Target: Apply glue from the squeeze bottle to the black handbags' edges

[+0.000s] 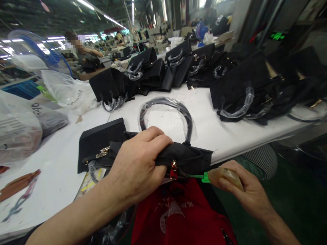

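Observation:
My left hand (143, 156) is closed on the top edge of a black handbag (189, 157), fingers over the far side and thumb at the near side. The bag's looped handle (167, 102), wrapped in clear plastic, lies beyond on the table. Beside my thumb hangs a gold zipper pull with a red piece (173, 170). Fingers wrapped round it, my right hand (245, 187) holds a translucent amber-handled tool (226, 177) with a green collar. Its thin green tip points left to the bag's near edge; whether it touches is unclear.
More black handbags (235, 88) with plastic-wrapped handles line the back of the white table (143, 114). Plastic bags (74, 92) and a blue fan (48, 51) stand at left. Thread snips (17, 206) lie front left. A striped stool (260, 161) sits right. Another person (87, 54) is behind.

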### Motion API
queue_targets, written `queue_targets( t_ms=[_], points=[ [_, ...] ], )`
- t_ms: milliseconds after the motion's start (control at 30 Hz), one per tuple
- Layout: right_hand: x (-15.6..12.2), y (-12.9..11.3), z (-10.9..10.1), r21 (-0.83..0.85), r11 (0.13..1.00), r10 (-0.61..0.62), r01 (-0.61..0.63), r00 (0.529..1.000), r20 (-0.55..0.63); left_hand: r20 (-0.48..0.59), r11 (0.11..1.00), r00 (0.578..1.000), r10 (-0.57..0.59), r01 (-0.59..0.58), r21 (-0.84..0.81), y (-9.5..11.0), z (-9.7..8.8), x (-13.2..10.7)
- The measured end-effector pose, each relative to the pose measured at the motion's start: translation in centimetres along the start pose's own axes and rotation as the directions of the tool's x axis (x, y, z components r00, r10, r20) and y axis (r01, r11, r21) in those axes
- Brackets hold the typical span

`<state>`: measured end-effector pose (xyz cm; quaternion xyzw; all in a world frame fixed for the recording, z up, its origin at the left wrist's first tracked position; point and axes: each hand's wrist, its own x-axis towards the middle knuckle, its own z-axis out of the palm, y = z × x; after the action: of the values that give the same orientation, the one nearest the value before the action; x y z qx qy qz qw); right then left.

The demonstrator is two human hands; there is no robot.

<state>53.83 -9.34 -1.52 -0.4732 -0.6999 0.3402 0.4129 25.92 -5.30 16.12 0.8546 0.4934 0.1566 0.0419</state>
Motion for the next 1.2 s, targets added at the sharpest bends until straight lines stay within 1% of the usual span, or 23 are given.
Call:
queue_targets(
  t_ms=[33, 133, 200, 267, 300, 400, 467, 533, 567, 667, 733, 800, 867, 933, 1000, 1067, 1133, 1200],
  points=[
    [0.0, 0.0, 0.0, 0.008, 1.0, 0.001, -0.001, 1.0, 0.006, 0.0, 1.0, 1.0, -0.019, 0.019, -0.023, -0.1, -0.1, 0.1],
    [0.0, -0.3, 0.1, -0.007, 1.0, 0.007, -0.007, 0.999, -0.037, 0.0, 0.994, 0.997, -0.076, 0.076, -0.083, -0.4, -0.2, 0.3],
    [-0.1, -0.4, 0.1, 0.004, 1.0, 0.02, -0.02, 1.0, -0.01, 0.002, 0.989, 0.995, -0.098, 0.098, -0.109, -0.5, -0.2, 0.3],
    [-0.3, -0.4, 0.1, 0.03, 0.999, 0.032, -0.033, 0.999, 0.037, -0.005, 0.99, 0.996, -0.089, 0.088, -0.107, -0.6, -0.2, 0.3],
    [-0.3, -0.4, 0.1, 0.032, 0.999, 0.037, -0.038, 0.999, 0.034, -0.014, 0.993, 0.997, -0.073, 0.072, -0.094, -0.6, -0.1, 0.2],
    [-0.5, -0.4, 0.1, 0.0, 0.999, 0.038, -0.038, 0.999, -0.037, -0.029, 0.998, 0.999, -0.024, 0.023, -0.057, -0.4, 0.0, -0.1],
    [-0.6, -0.4, 0.1, 0.006, 0.999, 0.047, -0.047, 0.999, -0.02, -0.021, 0.997, 1.0, -0.02, 0.018, -0.071, -0.2, -0.1, -0.3],
    [-0.8, -0.4, 0.2, 0.042, 0.996, 0.081, -0.082, 0.996, 0.025, -0.007, 0.993, 0.999, -0.044, 0.043, -0.112, 0.0, -0.3, -0.6],
    [-0.9, -0.4, 0.2, 0.056, 0.992, 0.109, -0.11, 0.994, 0.026, -0.001, 0.989, 0.998, -0.059, 0.058, -0.135, 0.0, -0.4, -0.8],
    [-1.1, -0.4, 0.3, 0.072, 0.977, 0.202, -0.2, 0.979, -0.024, 0.009, 0.98, 0.996, -0.083, 0.084, -0.182, 0.1, -0.6, -1.2],
    [-1.3, -0.4, 0.4, 0.093, 0.964, 0.251, -0.249, 0.968, -0.015, -0.041, 0.98, 0.996, -0.083, 0.074, -0.185, 0.2, -0.5, -1.4],
    [-1.5, -0.5, 0.5, 0.152, 0.942, 0.302, -0.3, 0.953, 0.007, -0.121, 0.984, 0.989, -0.082, 0.061, -0.17, 0.4, -0.3, -1.7],
    [-1.8, -0.5, 0.5, 0.211, 0.916, 0.354, -0.341, 0.935, -0.026, -0.169, 0.986, 0.982, -0.087, 0.06, -0.156, 0.7, -0.1, -2.0],
    [-1.9, -0.4, 0.5, 0.203, 0.911, 0.379, -0.358, 0.922, -0.076, -0.179, 0.987, 0.98, -0.088, 0.061, -0.15, 1.0, 0.1, -2.3],
    [-2.0, -0.4, 0.5, 0.12, 0.935, 0.345, -0.333, 0.934, -0.094, -0.192, 0.989, 0.977, -0.087, 0.061, -0.135, 1.2, 0.2, -2.7],
    [-1.9, -0.5, 0.4, 0.019, 0.966, 0.259, -0.259, 0.957, -0.129, -0.21, 0.991, 0.974, -0.089, 0.067, -0.113, 1.4, 0.3, -3.0],
    [-1.7, -0.8, 0.4, -0.042, 0.984, 0.161, -0.17, 0.972, -0.171, -0.222, 0.992, 0.97, -0.097, 0.077, -0.097, 1.5, 0.5, -3.2],
    [-1.4, -1.0, 0.4, -0.052, 0.994, 0.089, -0.097, 0.985, -0.146, -0.234, 0.992, 0.967, -0.099, 0.079, -0.095, 1.5, 0.7, -3.3]
  ],
)
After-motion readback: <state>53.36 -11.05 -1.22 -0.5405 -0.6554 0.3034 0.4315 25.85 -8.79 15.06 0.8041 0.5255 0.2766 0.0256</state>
